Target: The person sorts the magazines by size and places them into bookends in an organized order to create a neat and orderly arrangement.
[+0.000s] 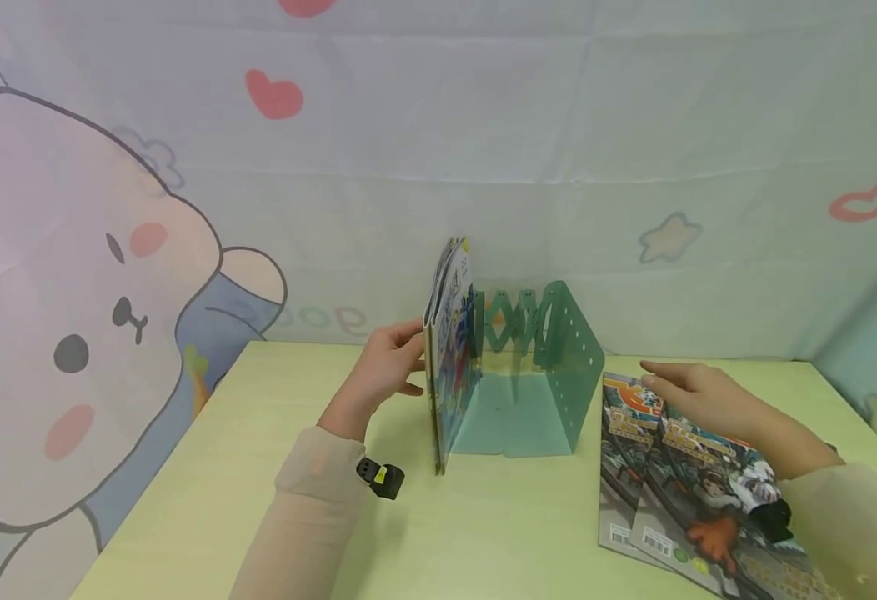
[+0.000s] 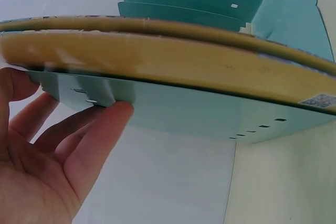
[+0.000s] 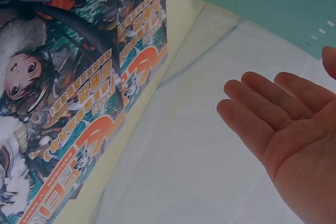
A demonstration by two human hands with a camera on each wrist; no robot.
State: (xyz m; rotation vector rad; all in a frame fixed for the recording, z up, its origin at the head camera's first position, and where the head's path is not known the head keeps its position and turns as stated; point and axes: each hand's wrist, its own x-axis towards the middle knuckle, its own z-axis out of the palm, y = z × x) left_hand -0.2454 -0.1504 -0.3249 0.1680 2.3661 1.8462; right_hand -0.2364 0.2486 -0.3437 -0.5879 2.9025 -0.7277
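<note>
A green expandable book stand with perforated side panels stands on the table. Two thin upright books lean along the inside of its left panel, their tan spines facing the left wrist camera. My left hand is outside that panel, its fingertips right at the panel's surface. To the right of the stand, two overlapping comic magazines lie flat, covers up. My right hand is over their top edge with fingers extended; its palm shows bare in the right wrist view.
A pale yellow table carries everything. Behind it hangs a light cloth printed with a cartoon animal, hearts and stars. A black wrist device is strapped at the left sleeve.
</note>
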